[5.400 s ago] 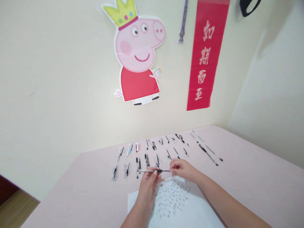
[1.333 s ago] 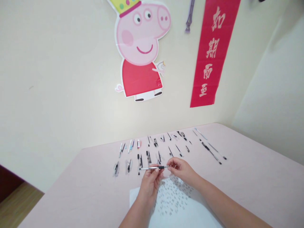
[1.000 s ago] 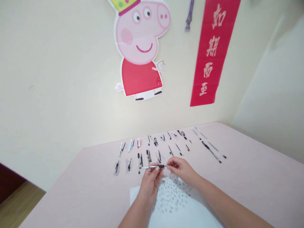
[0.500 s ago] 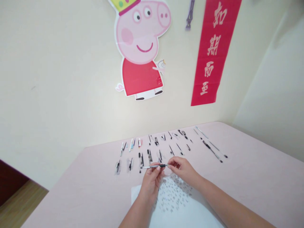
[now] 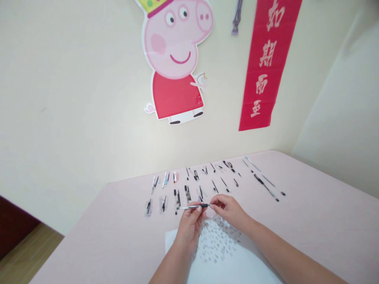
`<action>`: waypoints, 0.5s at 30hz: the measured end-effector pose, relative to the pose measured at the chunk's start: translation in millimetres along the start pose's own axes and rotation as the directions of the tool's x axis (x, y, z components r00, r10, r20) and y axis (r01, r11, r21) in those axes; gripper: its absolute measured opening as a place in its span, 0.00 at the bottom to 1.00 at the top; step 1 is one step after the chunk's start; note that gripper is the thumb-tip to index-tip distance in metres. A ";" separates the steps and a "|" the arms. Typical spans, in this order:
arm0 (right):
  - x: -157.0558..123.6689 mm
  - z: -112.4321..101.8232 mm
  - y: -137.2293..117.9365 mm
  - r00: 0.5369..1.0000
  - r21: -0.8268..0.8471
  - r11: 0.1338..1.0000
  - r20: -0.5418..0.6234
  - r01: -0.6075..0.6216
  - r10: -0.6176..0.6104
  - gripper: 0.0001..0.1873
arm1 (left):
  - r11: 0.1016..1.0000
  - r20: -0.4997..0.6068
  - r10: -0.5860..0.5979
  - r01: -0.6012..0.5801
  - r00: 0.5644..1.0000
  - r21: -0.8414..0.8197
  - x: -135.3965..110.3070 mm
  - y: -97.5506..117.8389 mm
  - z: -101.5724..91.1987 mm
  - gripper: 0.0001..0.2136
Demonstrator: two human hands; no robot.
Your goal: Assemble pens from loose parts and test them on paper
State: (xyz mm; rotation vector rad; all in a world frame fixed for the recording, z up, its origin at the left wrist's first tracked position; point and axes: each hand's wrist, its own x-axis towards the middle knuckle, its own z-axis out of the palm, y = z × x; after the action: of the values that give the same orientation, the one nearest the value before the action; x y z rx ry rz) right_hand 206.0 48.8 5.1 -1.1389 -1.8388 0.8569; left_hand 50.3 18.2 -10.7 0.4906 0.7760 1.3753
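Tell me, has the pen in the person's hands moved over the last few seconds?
Yes, slightly: the pen has slid right; its left tip, once across the front-row black pen part, now ends just right of it.

Not much of the person in shot here, so all we get is two hands and forearms. The left hand and the right hand are both bare. The left forearm and the right forearm are bare too, right down to the near edge where the view cuts them off. We mostly see the backs of the hands. Fingernails on the left hand look short and rounded, plain as far as we can tell. On the right hand they're too small to make out.
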 end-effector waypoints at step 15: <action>-3.3 -5.1 -7.1 0.982 -0.259 0.947 0.022 0.189 -0.190 0.07 | 1.000 -0.008 0.028 -0.028 1.000 0.011 -0.7 -0.5 0.9 0.10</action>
State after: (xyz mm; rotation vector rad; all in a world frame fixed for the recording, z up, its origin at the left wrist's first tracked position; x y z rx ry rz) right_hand 208.7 43.9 12.6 -1.0961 -2.0641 0.5131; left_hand 51.3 17.5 -10.4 0.5059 0.7857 1.4001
